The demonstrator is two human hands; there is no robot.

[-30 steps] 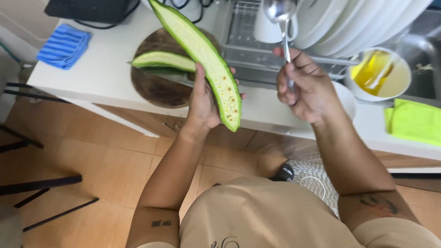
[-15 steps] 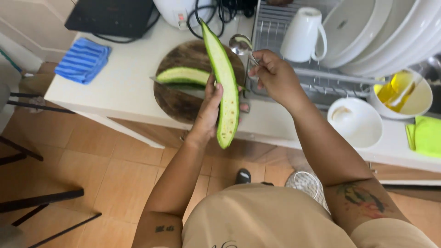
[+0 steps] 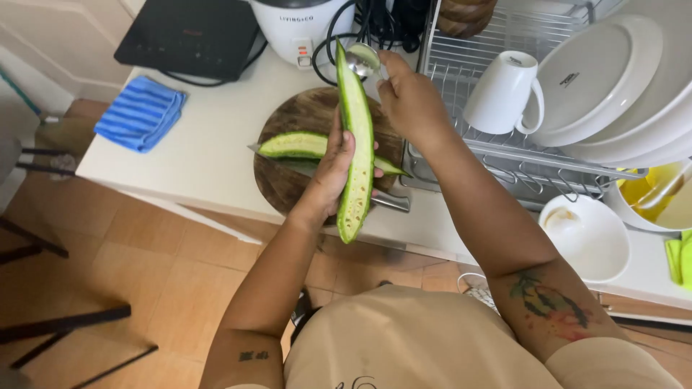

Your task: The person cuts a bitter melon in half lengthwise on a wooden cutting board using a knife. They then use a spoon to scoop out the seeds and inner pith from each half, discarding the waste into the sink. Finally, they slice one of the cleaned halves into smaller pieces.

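My left hand [image 3: 332,171] grips a long halved green gourd [image 3: 356,137], cut face up with the seed cavity showing, held over a round wooden cutting board [image 3: 288,184]. My right hand [image 3: 409,97] holds a metal spoon [image 3: 362,60] whose bowl touches the far end of the gourd half. The other gourd half [image 3: 299,145] lies on the board. A knife [image 3: 386,202] lies across the board beneath it, its handle toward the board's right edge.
A wire dish rack [image 3: 504,155] with a white mug [image 3: 502,94] and white plates [image 3: 620,79] stands right. A white bowl [image 3: 587,238] and yellow-green items sit near the counter edge. A rice cooker [image 3: 299,25], black cooktop [image 3: 189,36] and blue cloth [image 3: 140,113] sit behind and left.
My right hand brought the spoon down from near the rack to the far tip of the gourd. The left hand kept the gourd half and turned it more upright.
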